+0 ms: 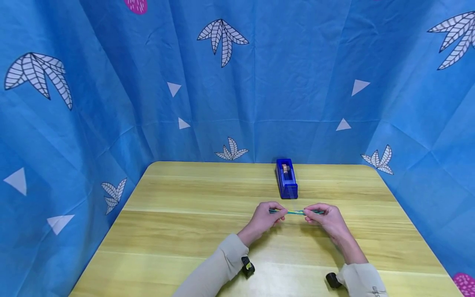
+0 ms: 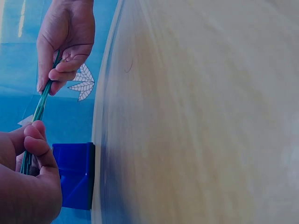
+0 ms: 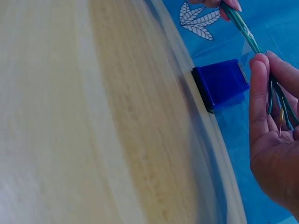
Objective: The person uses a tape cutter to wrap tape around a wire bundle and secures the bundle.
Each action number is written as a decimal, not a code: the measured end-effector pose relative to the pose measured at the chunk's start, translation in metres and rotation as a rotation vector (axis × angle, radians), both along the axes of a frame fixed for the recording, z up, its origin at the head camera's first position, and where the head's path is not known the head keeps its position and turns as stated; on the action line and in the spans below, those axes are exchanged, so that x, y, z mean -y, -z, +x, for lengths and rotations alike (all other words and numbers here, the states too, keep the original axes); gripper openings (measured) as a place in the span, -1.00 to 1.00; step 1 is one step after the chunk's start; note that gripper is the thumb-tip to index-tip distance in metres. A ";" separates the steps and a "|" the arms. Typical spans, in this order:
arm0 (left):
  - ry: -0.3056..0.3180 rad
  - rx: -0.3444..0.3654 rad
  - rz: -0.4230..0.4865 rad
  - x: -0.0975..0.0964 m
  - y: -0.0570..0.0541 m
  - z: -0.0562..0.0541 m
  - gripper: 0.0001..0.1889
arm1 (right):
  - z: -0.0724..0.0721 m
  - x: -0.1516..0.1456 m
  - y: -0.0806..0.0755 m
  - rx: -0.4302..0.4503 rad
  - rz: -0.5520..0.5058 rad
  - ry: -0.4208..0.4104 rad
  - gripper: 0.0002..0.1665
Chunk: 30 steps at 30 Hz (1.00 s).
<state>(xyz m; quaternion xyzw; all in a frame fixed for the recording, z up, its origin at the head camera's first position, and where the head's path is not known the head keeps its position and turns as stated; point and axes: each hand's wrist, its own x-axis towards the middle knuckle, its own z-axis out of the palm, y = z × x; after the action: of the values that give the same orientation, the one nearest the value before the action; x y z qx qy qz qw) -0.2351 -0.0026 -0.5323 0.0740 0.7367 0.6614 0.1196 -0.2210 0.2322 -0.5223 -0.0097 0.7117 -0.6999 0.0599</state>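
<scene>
Both hands hold a slim bundle of thin green and yellow wires (image 1: 295,212) stretched sideways above the wooden table. My left hand (image 1: 265,216) pinches its left part between thumb and fingers; my right hand (image 1: 328,218) pinches the right part, a short stretch showing between them. In the right wrist view, loose wire ends (image 3: 282,109) fan out below the right fingers. A shiny clear patch like tape (image 3: 248,32) lies on the bundle there. Just beyond the hands stands a blue tape dispenser (image 1: 288,190) with a small roll (image 1: 285,168) in it.
The light wooden table (image 1: 178,231) reaches back to a blue patterned curtain (image 1: 297,62), which also hangs at both sides. The dispenser stands near the table's back edge. Small black devices (image 1: 248,267) sit at both sleeve cuffs.
</scene>
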 end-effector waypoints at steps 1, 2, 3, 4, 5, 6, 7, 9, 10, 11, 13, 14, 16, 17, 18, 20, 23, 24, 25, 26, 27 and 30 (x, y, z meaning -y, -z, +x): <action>-0.004 -0.003 0.003 0.000 0.000 0.000 -0.90 | 0.000 0.000 0.000 0.002 -0.003 -0.001 -0.83; -0.007 -0.010 0.000 0.000 0.000 0.000 -0.91 | 0.000 0.000 0.001 0.003 0.005 -0.007 -0.82; -0.010 -0.016 -0.003 0.000 0.000 0.000 -0.92 | -0.001 -0.001 0.001 0.005 0.015 -0.015 -0.79; -0.010 -0.024 -0.007 0.000 0.000 0.000 -0.92 | -0.001 -0.001 0.001 0.012 0.025 -0.018 -0.76; -0.012 -0.030 -0.009 0.001 0.000 0.000 -0.93 | -0.001 -0.001 0.001 0.020 0.031 -0.018 -0.71; -0.013 -0.034 -0.009 0.001 -0.001 0.000 -0.93 | -0.002 -0.001 0.000 0.028 0.042 -0.020 -0.65; -0.014 -0.041 -0.012 0.001 -0.001 0.000 -0.93 | -0.002 -0.001 0.000 0.038 0.054 -0.028 -0.61; -0.010 -0.060 -0.019 0.001 -0.001 -0.001 -0.93 | -0.003 -0.003 -0.001 0.061 0.075 -0.049 -0.57; -0.008 -0.071 -0.025 0.002 -0.001 -0.001 -0.93 | -0.003 -0.003 -0.002 0.076 0.081 -0.058 -0.57; -0.006 -0.081 -0.030 0.002 -0.001 -0.001 -0.92 | -0.004 -0.004 -0.002 0.090 0.086 -0.073 -0.58; 0.004 -0.108 -0.044 0.002 -0.002 -0.001 -0.92 | -0.004 -0.005 -0.003 0.121 0.103 -0.104 -0.62; 0.008 -0.121 -0.051 0.003 -0.002 -0.001 -0.92 | -0.003 -0.005 -0.003 0.133 0.111 -0.118 -0.63; 0.014 -0.141 -0.072 0.004 -0.003 -0.001 -0.92 | -0.003 -0.005 -0.004 0.154 0.120 -0.135 -0.62; 0.017 -0.149 -0.081 0.005 -0.003 -0.001 -0.92 | -0.002 -0.004 -0.004 0.161 0.123 -0.138 -0.61; 0.018 -0.156 -0.089 0.005 -0.003 -0.001 -0.92 | -0.002 -0.004 -0.004 0.163 0.124 -0.140 -0.60; 0.020 -0.163 -0.105 0.006 -0.004 -0.001 -0.92 | -0.002 -0.004 -0.003 0.158 0.123 -0.137 -0.59; 0.022 -0.172 -0.123 0.006 -0.004 -0.001 -0.92 | -0.002 -0.004 -0.001 0.139 0.122 -0.124 -0.65; 0.022 -0.174 -0.128 0.006 -0.004 -0.001 -0.92 | -0.002 -0.004 -0.001 0.132 0.120 -0.120 -0.69; 0.020 -0.174 -0.132 0.006 -0.005 0.000 -0.92 | -0.002 -0.004 -0.001 0.126 0.117 -0.113 -0.72; 0.017 -0.172 -0.129 0.006 -0.004 0.000 -0.92 | -0.002 -0.004 0.000 0.119 0.114 -0.105 -0.75; 0.017 -0.164 -0.121 0.006 -0.004 0.000 -0.91 | -0.002 -0.004 0.000 0.114 0.110 -0.098 -0.77; 0.005 -0.108 -0.061 0.005 -0.004 -0.001 -0.78 | -0.002 -0.004 -0.001 0.089 0.103 -0.081 -0.81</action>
<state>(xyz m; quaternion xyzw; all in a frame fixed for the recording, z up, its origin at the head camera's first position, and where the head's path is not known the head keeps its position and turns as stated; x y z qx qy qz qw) -0.2359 -0.0074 -0.5288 0.1079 0.7617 0.6334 0.0837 -0.2227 0.2361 -0.5212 -0.0041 0.7425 -0.6589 0.1203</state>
